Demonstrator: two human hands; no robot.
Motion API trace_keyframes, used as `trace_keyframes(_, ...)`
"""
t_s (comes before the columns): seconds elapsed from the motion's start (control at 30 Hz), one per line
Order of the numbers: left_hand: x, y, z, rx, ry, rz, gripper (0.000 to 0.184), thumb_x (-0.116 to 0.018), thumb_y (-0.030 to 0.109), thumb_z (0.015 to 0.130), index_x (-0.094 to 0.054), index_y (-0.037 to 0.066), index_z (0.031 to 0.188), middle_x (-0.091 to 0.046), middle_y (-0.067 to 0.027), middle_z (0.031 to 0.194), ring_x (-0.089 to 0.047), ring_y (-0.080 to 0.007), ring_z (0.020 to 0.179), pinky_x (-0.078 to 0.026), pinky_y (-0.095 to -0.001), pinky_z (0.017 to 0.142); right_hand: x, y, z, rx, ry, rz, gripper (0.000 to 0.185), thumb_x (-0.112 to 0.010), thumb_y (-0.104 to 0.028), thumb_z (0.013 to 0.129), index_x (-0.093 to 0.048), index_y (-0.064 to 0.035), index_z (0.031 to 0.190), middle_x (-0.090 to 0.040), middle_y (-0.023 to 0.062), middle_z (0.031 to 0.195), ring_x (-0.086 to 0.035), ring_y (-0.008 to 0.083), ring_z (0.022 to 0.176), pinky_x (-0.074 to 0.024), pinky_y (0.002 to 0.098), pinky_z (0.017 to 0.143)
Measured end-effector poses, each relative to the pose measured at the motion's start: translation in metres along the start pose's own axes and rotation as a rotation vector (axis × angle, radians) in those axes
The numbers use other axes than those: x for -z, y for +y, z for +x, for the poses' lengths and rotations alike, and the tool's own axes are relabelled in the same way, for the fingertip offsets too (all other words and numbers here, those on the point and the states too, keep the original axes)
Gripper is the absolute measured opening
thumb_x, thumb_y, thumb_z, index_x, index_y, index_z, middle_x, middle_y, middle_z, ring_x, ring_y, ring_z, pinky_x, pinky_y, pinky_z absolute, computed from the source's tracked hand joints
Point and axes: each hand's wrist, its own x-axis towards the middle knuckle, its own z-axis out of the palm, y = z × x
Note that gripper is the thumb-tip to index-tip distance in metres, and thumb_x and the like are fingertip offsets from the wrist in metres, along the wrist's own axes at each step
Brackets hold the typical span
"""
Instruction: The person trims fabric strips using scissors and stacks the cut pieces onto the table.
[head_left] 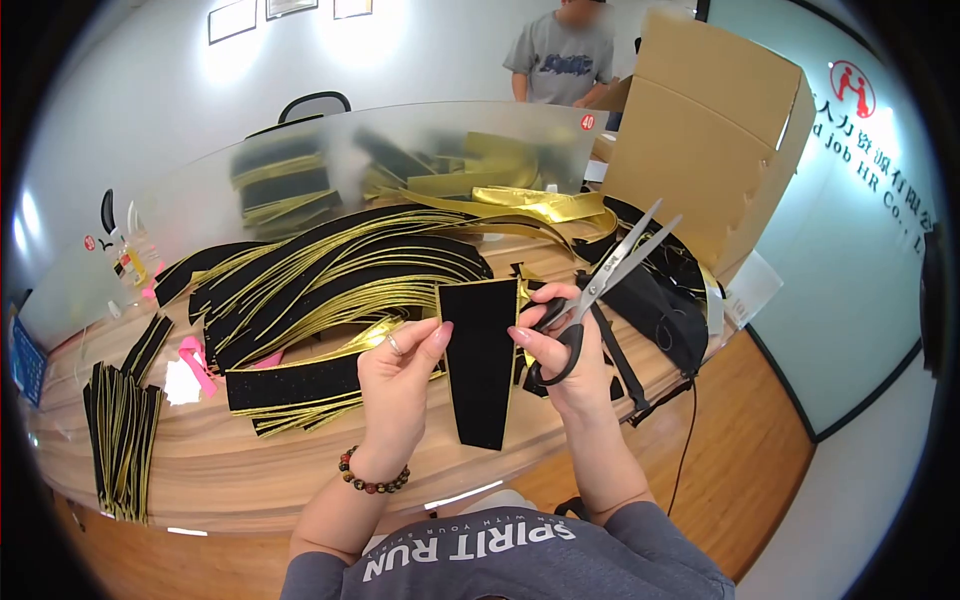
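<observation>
A black fabric piece with gold edges (478,365), wide at the top and narrower below, hangs upright between my two hands. My left hand (403,365) pinches its left edge near the top. At the opposite edge, my right hand (560,345) pinches the piece between thumb and finger. Hooked on that same hand are black-handled scissors (612,268), their blades parted and pointing up and away. Behind the hands lies a large pile of black strips with gold edges (330,270). A smaller stack of black and gold pieces (122,440) sits at the table's left end.
A frosted divider (215,165) runs along the table's back. An open cardboard box (700,130) stands at the right rear, near a black bag (660,320). Pink ribbon (197,362) and a bottle (130,265) are at left. Another person (562,60) stands beyond the divider.
</observation>
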Motion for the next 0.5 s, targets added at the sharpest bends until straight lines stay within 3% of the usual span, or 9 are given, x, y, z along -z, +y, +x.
trace_keyframes(0.2, 0.004, 0.0, 0.001, 0.093, -0.05, -0.055, 0.012, -0.063, 0.002, 0.08, -0.064, -0.001, 0.091, -0.062, -0.0018, 0.081, -0.055, -0.0059, 0.071, -0.045, -0.0185, 0.065, 0.007, -0.002, -0.001, -0.059, -0.024, 0.145, 0.039, -0.067, 0.006, 0.069, -0.048, -0.0061, 0.1, -0.058, 0.0036, 0.078, -0.054, 0.0094, 0.071, -0.0419, 0.0192, 0.064)
trace_keyframes(0.3, 0.015, -0.001, 0.006, 0.358, -0.349, -0.362, 0.012, -0.061, 0.001, 0.08, -0.064, 0.001, 0.092, -0.064, -0.0037, 0.085, -0.057, -0.0078, 0.075, -0.046, -0.0213, 0.07, 0.012, 0.002, -0.005, -0.127, -0.164, 0.347, 0.041, -0.067, 0.006, 0.066, -0.048, -0.0077, 0.101, -0.058, 0.0023, 0.078, -0.053, 0.009, 0.066, -0.0398, 0.0173, 0.057)
trace_keyframes(0.47, 0.003, -0.009, 0.005, 0.323, -0.382, -0.359, 0.013, -0.062, 0.001, 0.08, -0.065, 0.001, 0.093, -0.061, -0.0017, 0.086, -0.055, -0.0091, 0.08, -0.044, -0.0212, 0.074, 0.003, 0.014, -0.011, -0.293, -0.217, 0.52, 0.043, -0.066, 0.006, 0.066, -0.047, -0.0068, 0.102, -0.06, 0.0027, 0.082, -0.058, 0.0106, 0.075, -0.045, 0.0181, 0.066)
trace_keyframes(0.5, 0.001, -0.009, 0.005, 0.197, -0.398, -0.31, 0.013, -0.062, 0.001, 0.079, -0.065, 0.002, 0.092, -0.058, -0.0013, 0.086, -0.054, -0.0095, 0.081, -0.043, -0.0214, 0.074, 0.006, 0.017, -0.011, -0.283, -0.223, 0.487, 0.043, -0.067, 0.002, 0.065, -0.047, -0.0071, 0.103, -0.059, 0.0056, 0.09, -0.059, 0.0139, 0.082, -0.0468, 0.021, 0.071)
